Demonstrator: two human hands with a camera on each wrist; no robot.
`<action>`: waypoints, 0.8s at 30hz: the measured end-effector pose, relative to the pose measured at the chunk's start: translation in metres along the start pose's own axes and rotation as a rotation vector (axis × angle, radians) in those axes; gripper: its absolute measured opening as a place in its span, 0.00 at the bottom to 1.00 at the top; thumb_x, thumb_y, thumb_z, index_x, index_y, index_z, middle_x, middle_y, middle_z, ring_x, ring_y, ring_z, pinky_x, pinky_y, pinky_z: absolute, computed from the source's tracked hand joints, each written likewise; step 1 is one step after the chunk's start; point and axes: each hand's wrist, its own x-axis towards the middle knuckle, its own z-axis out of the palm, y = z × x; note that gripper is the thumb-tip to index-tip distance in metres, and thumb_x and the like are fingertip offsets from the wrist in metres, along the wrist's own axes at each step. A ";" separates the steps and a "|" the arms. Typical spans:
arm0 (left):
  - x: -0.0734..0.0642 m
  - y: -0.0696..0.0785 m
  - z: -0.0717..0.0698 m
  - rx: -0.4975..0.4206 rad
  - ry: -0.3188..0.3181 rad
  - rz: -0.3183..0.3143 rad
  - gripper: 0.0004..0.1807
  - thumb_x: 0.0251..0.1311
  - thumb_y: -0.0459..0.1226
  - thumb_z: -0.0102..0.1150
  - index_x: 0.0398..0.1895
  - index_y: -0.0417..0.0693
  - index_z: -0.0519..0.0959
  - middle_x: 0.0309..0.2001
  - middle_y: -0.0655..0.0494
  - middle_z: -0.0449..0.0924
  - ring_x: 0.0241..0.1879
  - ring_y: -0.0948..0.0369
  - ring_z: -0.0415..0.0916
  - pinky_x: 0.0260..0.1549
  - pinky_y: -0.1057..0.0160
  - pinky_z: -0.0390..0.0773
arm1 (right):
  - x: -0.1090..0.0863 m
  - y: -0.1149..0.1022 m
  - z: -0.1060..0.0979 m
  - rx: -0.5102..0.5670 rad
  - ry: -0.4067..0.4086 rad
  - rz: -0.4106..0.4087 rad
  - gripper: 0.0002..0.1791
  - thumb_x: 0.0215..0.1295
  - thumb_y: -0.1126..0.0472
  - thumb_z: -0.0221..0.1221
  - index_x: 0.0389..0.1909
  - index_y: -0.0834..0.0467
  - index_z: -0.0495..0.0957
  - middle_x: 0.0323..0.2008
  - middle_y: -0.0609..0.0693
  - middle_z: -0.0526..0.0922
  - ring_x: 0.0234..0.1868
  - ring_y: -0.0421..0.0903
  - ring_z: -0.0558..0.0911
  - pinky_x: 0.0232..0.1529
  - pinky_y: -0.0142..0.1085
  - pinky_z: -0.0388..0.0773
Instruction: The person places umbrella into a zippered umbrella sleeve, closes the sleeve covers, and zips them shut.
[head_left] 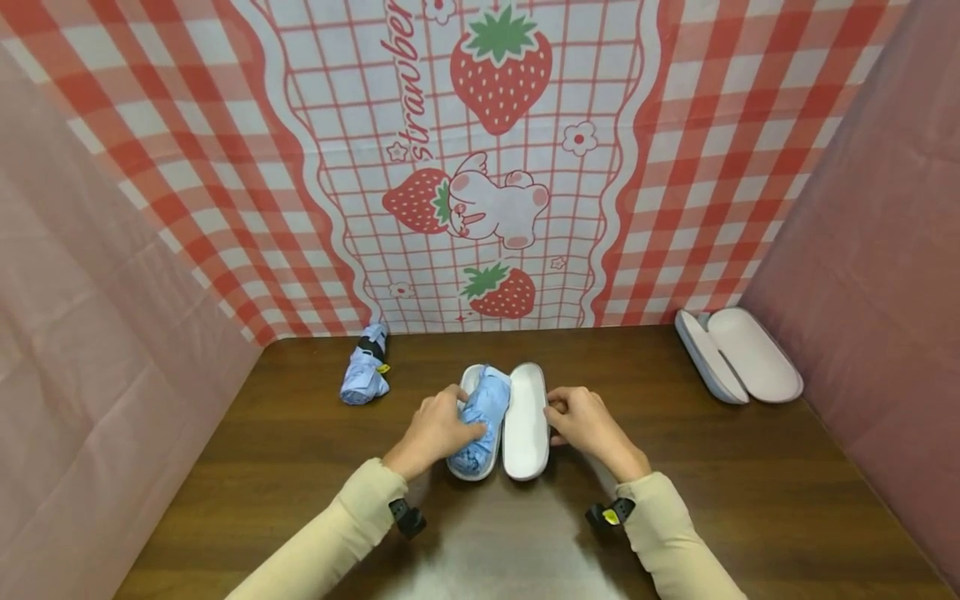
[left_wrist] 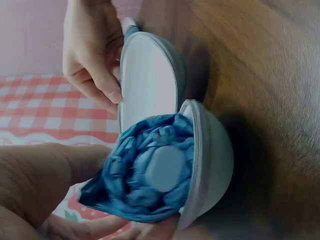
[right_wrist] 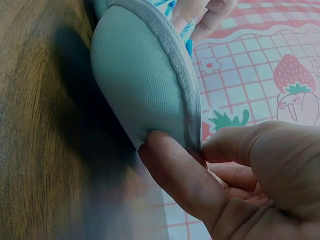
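A folded blue umbrella [head_left: 487, 400] lies in the left half of an open zip case [head_left: 527, 425] at the middle of the table. My left hand [head_left: 441, 427] grips the umbrella across its width, thumb on the near side. In the left wrist view, the round pale end of the umbrella [left_wrist: 165, 169] faces the camera, its bunched cloth bulging above the case rim. My right hand [head_left: 588, 421] pinches the outer rim of the case's other half. In the right wrist view, a finger presses the pale green outside of that case half [right_wrist: 142, 85].
A second folded blue umbrella [head_left: 366, 367] with a black band lies at the back left. Another open case [head_left: 753, 354], white inside, sits at the back right. A strawberry-patterned cloth [head_left: 480, 275] rises behind the wooden table [head_left: 300, 467]; pink cloth hangs on both sides.
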 end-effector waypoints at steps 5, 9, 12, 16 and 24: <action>-0.002 0.006 0.001 0.076 -0.044 0.044 0.38 0.54 0.47 0.76 0.65 0.39 0.75 0.52 0.38 0.85 0.48 0.44 0.83 0.47 0.44 0.83 | -0.001 -0.001 0.002 0.005 0.003 0.005 0.15 0.69 0.70 0.58 0.52 0.76 0.79 0.34 0.62 0.88 0.22 0.45 0.87 0.24 0.35 0.85; -0.002 0.008 0.002 0.102 -0.052 0.095 0.39 0.54 0.42 0.75 0.70 0.42 0.72 0.58 0.37 0.82 0.51 0.42 0.83 0.48 0.43 0.83 | -0.001 -0.002 0.003 0.005 0.005 0.002 0.16 0.69 0.71 0.58 0.53 0.76 0.79 0.35 0.62 0.88 0.22 0.45 0.87 0.25 0.35 0.85; -0.003 0.008 0.003 0.115 -0.037 0.096 0.36 0.53 0.40 0.74 0.66 0.41 0.76 0.55 0.37 0.84 0.48 0.42 0.84 0.44 0.43 0.84 | -0.001 -0.002 0.004 -0.006 0.014 0.006 0.17 0.69 0.71 0.58 0.54 0.76 0.79 0.35 0.62 0.88 0.22 0.45 0.86 0.24 0.34 0.85; -0.002 0.007 0.004 0.105 -0.020 0.043 0.34 0.51 0.39 0.74 0.62 0.38 0.76 0.51 0.36 0.85 0.46 0.41 0.84 0.42 0.44 0.84 | -0.002 -0.001 0.004 -0.016 0.038 0.023 0.20 0.68 0.70 0.58 0.58 0.76 0.77 0.35 0.61 0.87 0.21 0.43 0.85 0.24 0.34 0.84; -0.004 0.003 0.003 0.120 -0.005 0.009 0.37 0.53 0.50 0.74 0.61 0.35 0.78 0.51 0.33 0.72 0.42 0.36 0.80 0.43 0.41 0.83 | -0.002 -0.003 0.000 -0.055 0.069 -0.012 0.20 0.67 0.70 0.56 0.58 0.74 0.79 0.33 0.58 0.88 0.22 0.42 0.86 0.24 0.32 0.84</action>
